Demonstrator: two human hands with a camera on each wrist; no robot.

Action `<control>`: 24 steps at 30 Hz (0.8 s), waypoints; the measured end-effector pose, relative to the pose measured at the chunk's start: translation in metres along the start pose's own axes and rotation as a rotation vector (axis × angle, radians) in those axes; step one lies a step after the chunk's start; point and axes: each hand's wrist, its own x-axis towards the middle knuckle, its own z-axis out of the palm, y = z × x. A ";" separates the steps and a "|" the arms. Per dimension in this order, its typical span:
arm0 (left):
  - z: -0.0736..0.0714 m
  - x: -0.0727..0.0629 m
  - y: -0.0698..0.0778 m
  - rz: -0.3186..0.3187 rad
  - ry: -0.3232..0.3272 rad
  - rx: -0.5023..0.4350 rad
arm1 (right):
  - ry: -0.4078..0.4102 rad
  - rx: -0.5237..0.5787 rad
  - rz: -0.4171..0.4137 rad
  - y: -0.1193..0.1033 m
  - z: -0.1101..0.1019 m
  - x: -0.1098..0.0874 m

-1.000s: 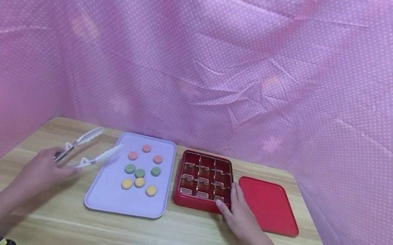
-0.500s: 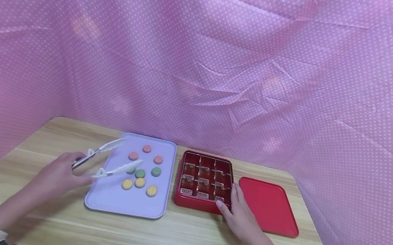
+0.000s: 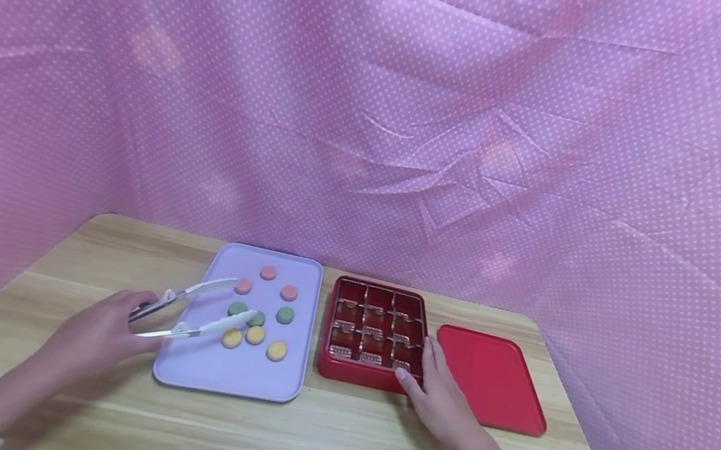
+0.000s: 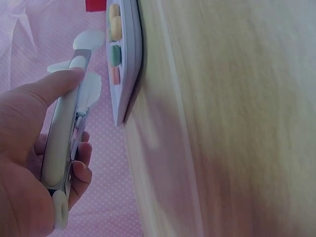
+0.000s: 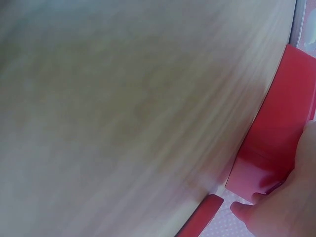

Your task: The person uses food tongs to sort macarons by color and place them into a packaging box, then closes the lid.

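My left hand (image 3: 103,332) grips white-tipped metal tongs (image 3: 199,330), thumb along one arm and fingers curled round the other in the left wrist view. The tongs' arms are spread above the lilac tray (image 3: 224,378). One tip overlaps a pink macaron (image 3: 244,286); the other partly covers the middle green macaron (image 3: 258,319). Between the tips appears the left green macaron (image 3: 237,308). My right hand (image 3: 443,403) holds the near right corner of a red box (image 3: 348,372), thumb at the near rim, fingers along the right side. The box has a clear divided insert with several compartments.
Other macarons on the tray are pink, green (image 3: 285,315) and yellow (image 3: 277,352). A flat red lid (image 3: 493,383) lies right of the box, behind my right wrist. Pink dotted cloth (image 3: 371,143) hangs behind the wooden table (image 3: 318,440).
My left hand has carried the tongs rightward from beside the tray to over the macarons, then slightly down and toward me. The spread tips have drawn somewhat closer together. My right hand stays at the box.
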 end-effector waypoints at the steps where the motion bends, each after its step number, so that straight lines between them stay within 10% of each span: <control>1: 0.000 0.000 -0.001 0.001 -0.001 0.003 | 0.003 0.000 -0.005 0.000 0.000 0.000; 24: 0.007 -0.001 -0.016 0.041 0.012 0.017 | -0.007 -0.008 0.014 0.000 0.000 -0.001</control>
